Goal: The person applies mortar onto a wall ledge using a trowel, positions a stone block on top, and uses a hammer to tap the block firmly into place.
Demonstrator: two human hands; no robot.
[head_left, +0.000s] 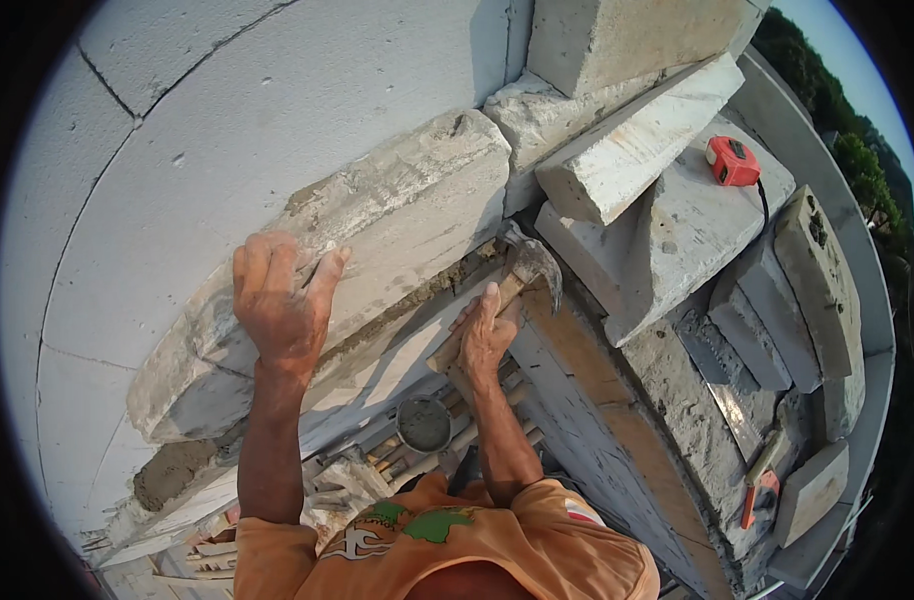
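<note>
A long grey block (417, 215) lay against the curved pale wall (207, 180), a seam of mortar (417, 298) running along its lower edge. The left grip (285, 295) rested on the block's upper edge, left of its middle, with fingers bent and thumb set apart; whether it pinched the edge or only pressed on it could not be told. The right grip (485, 338), below the block's right half, was closed around the wooden handle of a claw hammer (529, 262), whose metal head stood just beside the block's lower right corner; contact between the two was unclear.

A patch of wet mortar (177, 474) sat under the block's left end. Another rough block (525, 115) adjoined its right end, and right of the block lay a narrow pale offcut (645, 140). Farther right of the block were a red tape measure (732, 162) on a broad slab (682, 220) and a handsaw (729, 410) with an orange handle. Well below the block stood a round bucket (423, 424) of grey material.
</note>
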